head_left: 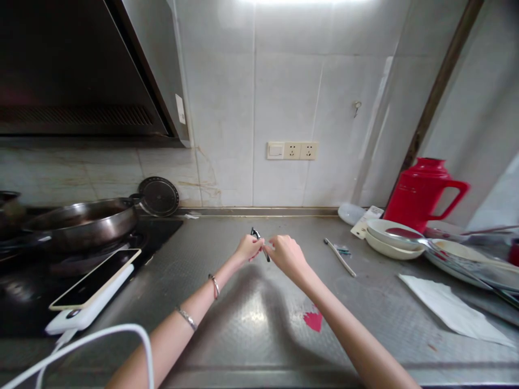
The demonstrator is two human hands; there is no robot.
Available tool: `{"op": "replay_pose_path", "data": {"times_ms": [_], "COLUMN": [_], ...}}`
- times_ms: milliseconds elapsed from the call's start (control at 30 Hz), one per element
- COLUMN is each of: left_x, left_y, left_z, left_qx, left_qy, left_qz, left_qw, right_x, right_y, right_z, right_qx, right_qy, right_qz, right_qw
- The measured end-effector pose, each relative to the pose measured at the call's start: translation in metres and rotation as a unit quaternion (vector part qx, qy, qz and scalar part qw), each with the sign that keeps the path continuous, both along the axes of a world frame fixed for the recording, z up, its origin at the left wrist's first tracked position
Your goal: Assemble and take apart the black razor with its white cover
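Over the middle of the metal counter, my left hand (248, 248) pinches a slim dark razor (266, 255), its head pointing up and away from me. Curled in from the other side, my right hand (287, 254) has its fingertips closed at the razor's handle. The fingers of both hands cover the middle of the razor. To the right of my right hand lies a white toothbrush (343, 260) with dark bristles. Beside it are small teal pieces (344, 250), too small to name.
A steel pan (85, 219) stands on the stove at left, with a phone (97, 278) and white power bank (91, 302) near its edge. On the right are a red thermos (417, 194), stacked bowls (395, 246) and a white napkin (450, 308). A red patch (313, 320) marks the counter.
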State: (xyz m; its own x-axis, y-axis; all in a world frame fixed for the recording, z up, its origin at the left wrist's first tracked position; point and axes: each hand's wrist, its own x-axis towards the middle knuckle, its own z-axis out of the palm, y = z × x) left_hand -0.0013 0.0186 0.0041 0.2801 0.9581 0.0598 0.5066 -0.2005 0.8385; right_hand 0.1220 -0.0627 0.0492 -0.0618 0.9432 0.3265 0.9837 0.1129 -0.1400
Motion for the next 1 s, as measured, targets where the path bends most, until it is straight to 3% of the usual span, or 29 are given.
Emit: {"op": "replay_pose_path", "data": {"times_ms": [233, 333, 500, 800, 1000], "left_x": [-0.037, -0.043, -0.041, -0.034, -0.035], "left_y": [0.024, 0.032, 0.041, 0.041, 0.034], "left_z": [0.004, 0.004, 0.003, -0.006, -0.009], "left_qx": [-0.027, -0.035, 0.044, 0.062, 0.081], "left_qy": [0.235, 0.277, 0.357, 0.398, 0.413], "left_qz": [-0.052, -0.074, -0.079, -0.049, -0.034], "left_qw": [0.97, 0.957, 0.93, 0.914, 0.907], "right_x": [0.055, 0.083, 0.122, 0.174, 0.197], "right_y": [0.001, 0.003, 0.003, 0.001, 0.004], "right_z": [0.0, -0.005, -0.016, -0.028, -0.036], "right_qx": [-0.017, -0.044, -0.074, -0.1, -0.132], "right_qy": [0.063, 0.071, 0.072, 0.034, -0.009], "right_qz": [-0.04, -0.062, -0.119, -0.213, -0.237], "right_qw": [0.997, 0.995, 0.988, 0.971, 0.962]}}
